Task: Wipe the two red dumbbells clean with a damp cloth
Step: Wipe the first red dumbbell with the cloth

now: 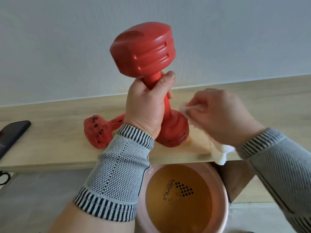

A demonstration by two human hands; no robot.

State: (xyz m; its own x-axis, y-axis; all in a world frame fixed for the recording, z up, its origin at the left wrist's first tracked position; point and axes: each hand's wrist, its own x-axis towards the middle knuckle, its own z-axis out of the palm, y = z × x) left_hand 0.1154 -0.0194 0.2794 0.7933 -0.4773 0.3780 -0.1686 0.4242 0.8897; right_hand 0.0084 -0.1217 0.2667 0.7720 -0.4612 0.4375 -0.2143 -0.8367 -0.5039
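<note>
Left hand grips dumbbell

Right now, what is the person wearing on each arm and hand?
Both hands are bare: no gloves, rings or watch visible. The left wrist wears a knitted grey-and-white support band with a dotted mesh middle and dark-striped ribbed cuffs at both ends. The right wrist wears a similar grey band with diagonal ribbing and a striped cuff.
</note>
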